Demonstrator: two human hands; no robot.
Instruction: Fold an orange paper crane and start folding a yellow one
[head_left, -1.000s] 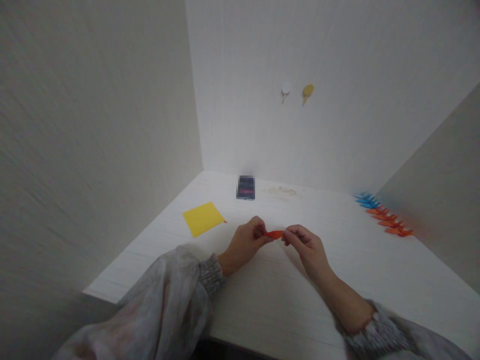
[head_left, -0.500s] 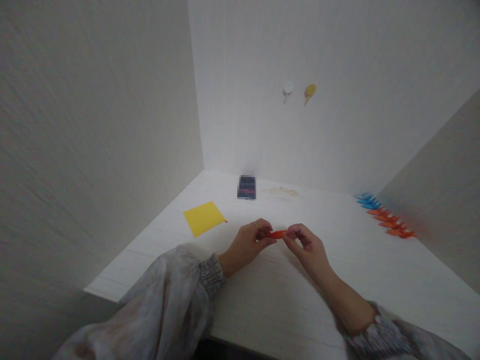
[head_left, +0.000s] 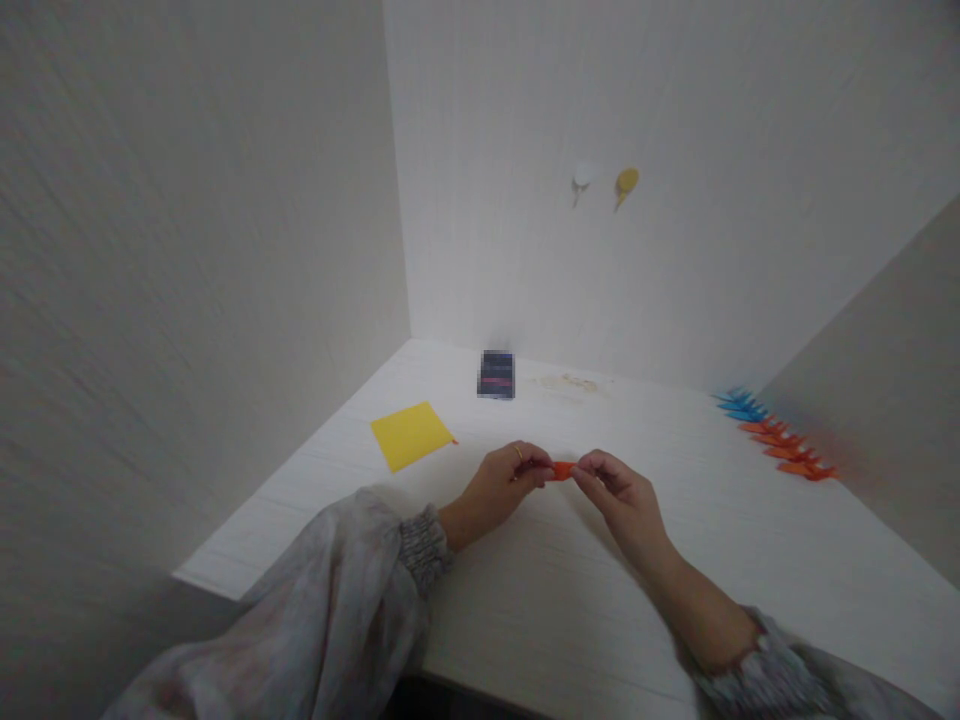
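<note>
A small folded orange paper piece (head_left: 563, 470) is pinched between both hands just above the white table (head_left: 540, 590). My left hand (head_left: 501, 487), with a ring on one finger, grips its left end with closed fingers. My right hand (head_left: 619, 492) pinches its right end, fingers curled. Only a short bit of orange shows between the fingertips.
A yellow paper square (head_left: 412, 434) lies at the left with an orange sheet peeking from under it. A dark small box (head_left: 496, 374) stands near the back wall. Several folded blue and orange paper shapes (head_left: 772, 435) line the right wall. Two hooks (head_left: 604, 184) hang on the back wall.
My hands have drawn closer together, so less of the orange paper shows between them. The view has shifted slightly.
</note>
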